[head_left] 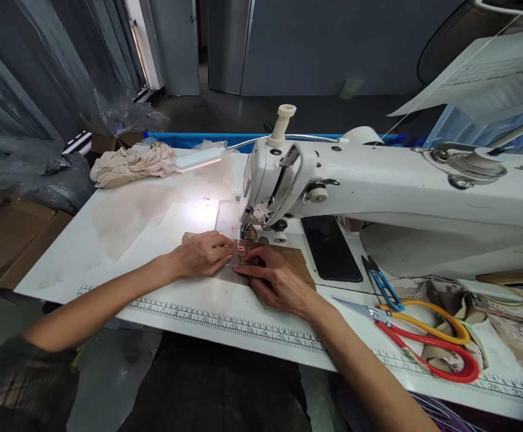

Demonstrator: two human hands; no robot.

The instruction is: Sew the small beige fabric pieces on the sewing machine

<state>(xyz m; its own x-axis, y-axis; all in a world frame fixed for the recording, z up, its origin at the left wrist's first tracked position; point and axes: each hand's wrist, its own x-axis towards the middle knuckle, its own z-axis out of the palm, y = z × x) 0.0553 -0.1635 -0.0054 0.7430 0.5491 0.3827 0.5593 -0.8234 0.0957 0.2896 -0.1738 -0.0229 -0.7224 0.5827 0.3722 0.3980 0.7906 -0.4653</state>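
Observation:
A flat brown piece of fabric (295, 262) lies on the sewing machine bed, running beneath the needle area. On it, just in front of the presser foot (245, 231), is a small patch with a red mark (241, 248). My left hand (205, 253) has its fingers curled together and pressed on the fabric, left of the patch. From the right, my right hand (274, 275) grips the fabric with bent fingers, its tips close to the patch. The white sewing machine (346, 180) stands over the work, its lamp (200, 159) lighting the spot.
A dark phone (331, 249) lies right of the fabric. Blue thread snips (383, 285) and scissors with red and orange handles (427, 342) rest beside fabric scraps. A lace bundle (133, 165) is at the back left. A printed ruler (220, 324) follows the table's front edge.

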